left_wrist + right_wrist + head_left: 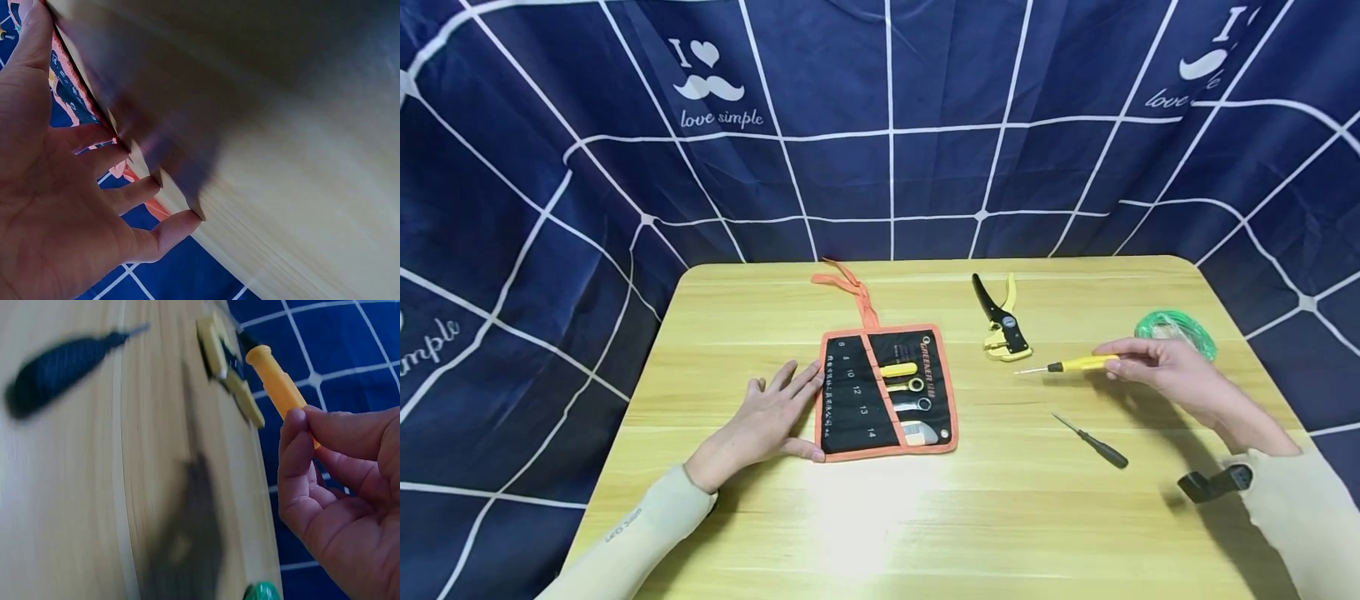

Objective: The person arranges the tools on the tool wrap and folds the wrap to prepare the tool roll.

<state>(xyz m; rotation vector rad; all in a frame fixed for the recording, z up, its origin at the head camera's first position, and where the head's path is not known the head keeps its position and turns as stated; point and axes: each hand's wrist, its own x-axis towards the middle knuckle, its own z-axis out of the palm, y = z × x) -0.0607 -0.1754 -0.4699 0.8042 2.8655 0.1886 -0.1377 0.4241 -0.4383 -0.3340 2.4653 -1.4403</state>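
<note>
My right hand (pixel 1168 379) pinches a yellow-handled screwdriver (pixel 1084 363) by the rear of its handle, above the table. Its black collar and thin shaft point left. In the right wrist view, the thumb and fingertips press on the yellow handle (pixel 281 387). My left hand (pixel 767 421) rests on the table, fingers spread, touching the left edge of a black tool pouch (pixel 850 367) with orange trim. The pouch lies flat; a yellow handle (pixel 898 369), two ring-ended wrenches (pixel 913 405) and a wide metal tool head (pixel 919 432) stick out of its pockets.
A dark-handled screwdriver (pixel 1102 448) lies on the wooden table (pixel 1000 517), below the held one. Black and yellow wire strippers (pixel 1006 329) lie further back. A coil of green wire (pixel 1197 329) sits behind the right hand. Dark blue cloth (pixel 940 183) hangs around the table.
</note>
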